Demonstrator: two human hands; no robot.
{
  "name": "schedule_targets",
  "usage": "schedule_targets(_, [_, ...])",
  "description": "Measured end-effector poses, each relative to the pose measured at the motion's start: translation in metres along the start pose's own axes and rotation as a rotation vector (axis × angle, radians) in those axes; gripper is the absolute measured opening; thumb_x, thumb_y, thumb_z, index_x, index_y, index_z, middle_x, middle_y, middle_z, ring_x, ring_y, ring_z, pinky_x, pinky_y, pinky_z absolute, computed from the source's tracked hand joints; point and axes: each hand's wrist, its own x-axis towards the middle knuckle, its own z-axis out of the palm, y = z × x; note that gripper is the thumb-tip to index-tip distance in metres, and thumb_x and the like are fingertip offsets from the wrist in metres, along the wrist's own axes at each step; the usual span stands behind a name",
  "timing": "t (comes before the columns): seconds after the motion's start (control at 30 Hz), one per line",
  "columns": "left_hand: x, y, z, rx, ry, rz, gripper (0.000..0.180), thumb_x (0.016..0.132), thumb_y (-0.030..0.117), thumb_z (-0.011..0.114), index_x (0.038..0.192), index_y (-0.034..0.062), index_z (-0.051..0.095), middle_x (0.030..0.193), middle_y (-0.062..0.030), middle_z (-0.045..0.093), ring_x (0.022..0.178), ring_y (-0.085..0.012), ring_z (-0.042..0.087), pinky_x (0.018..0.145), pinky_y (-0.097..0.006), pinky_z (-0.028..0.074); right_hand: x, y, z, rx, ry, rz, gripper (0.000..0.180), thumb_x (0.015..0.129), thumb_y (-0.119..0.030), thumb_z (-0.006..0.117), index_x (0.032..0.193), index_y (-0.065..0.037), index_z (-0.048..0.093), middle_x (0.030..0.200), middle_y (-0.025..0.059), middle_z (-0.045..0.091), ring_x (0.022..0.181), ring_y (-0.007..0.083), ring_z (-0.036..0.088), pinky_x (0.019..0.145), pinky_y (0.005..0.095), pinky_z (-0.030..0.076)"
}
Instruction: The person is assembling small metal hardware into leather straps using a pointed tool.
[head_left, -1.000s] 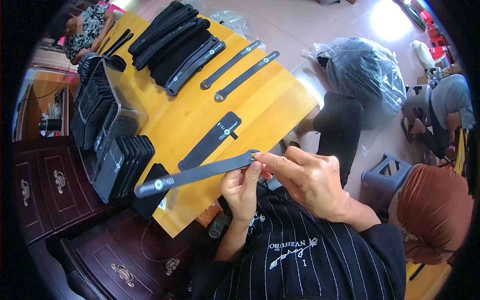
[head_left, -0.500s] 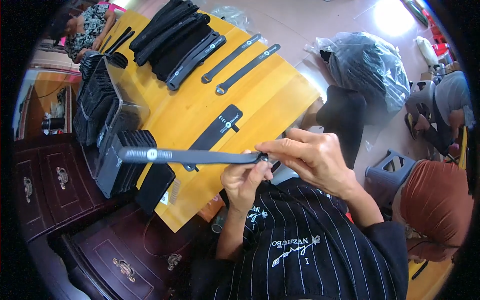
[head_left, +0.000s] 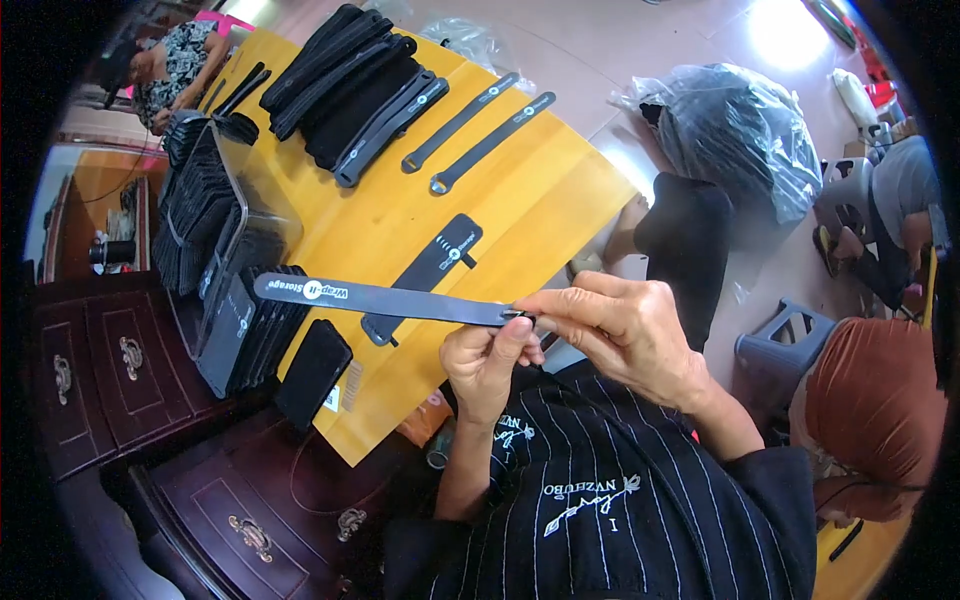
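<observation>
A long grey hook-and-loop strap [head_left: 400,302] with white print stretches out to the left, above the table. Near its right end, my left hand [head_left: 482,368] pinches it between thumb and fingers. My right hand [head_left: 632,325] has its fingertips closed on that same end, where a small dark piece, perhaps a ring, partly shows. Beneath the held strap lies a wider black strap [head_left: 425,268] with small tabs. Farther off, two grey straps with ring ends [head_left: 462,122] rest side by side on the yellow wooden table [head_left: 540,215].
A pile of black straps [head_left: 345,85] covers the table's far side. At left stands a clear plastic bin [head_left: 270,222] with bundled black straps. A plastic-wrapped black bundle [head_left: 740,140] and a grey stool [head_left: 780,335] are at right. Another person [head_left: 185,65] sits far left.
The strap's far end has swung slightly away and turned, so its printed face shows more. Both hands keep their hold near the right end.
</observation>
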Motion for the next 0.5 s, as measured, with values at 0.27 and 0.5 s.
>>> schedule_targets(0.27, [-0.002, 0.014, 0.002, -0.101, -0.037, -0.080, 0.026, 0.093, 0.010, 0.059, 0.070, -0.0017, 0.061, 0.062, -0.0056, 0.060, 0.049, -0.0101, 0.055, 0.045, -0.021, 0.041, 0.009, 0.009, 0.004, 0.049, 0.060, -0.062, 0.030, 0.079, -0.011, 0.070, 0.109, -0.014, 0.072, 0.064, 0.0053, 0.055, 0.054, 0.0157, 0.054, 0.048, 0.0311, 0.041])
schedule_targets(0.5, [-0.011, 0.015, 0.009, -0.185, 0.009, -0.092, 0.029, 0.093, 0.010, 0.057, 0.066, -0.0005, 0.055, 0.059, -0.0065, 0.056, 0.045, -0.0112, 0.051, 0.041, -0.023, 0.038, 0.010, 0.013, 0.004, -0.081, 0.085, -0.156, 0.031, 0.077, -0.015, 0.071, 0.108, -0.020, 0.073, 0.063, 0.0036, 0.053, 0.054, 0.0158, 0.054, 0.049, 0.0309, 0.041])
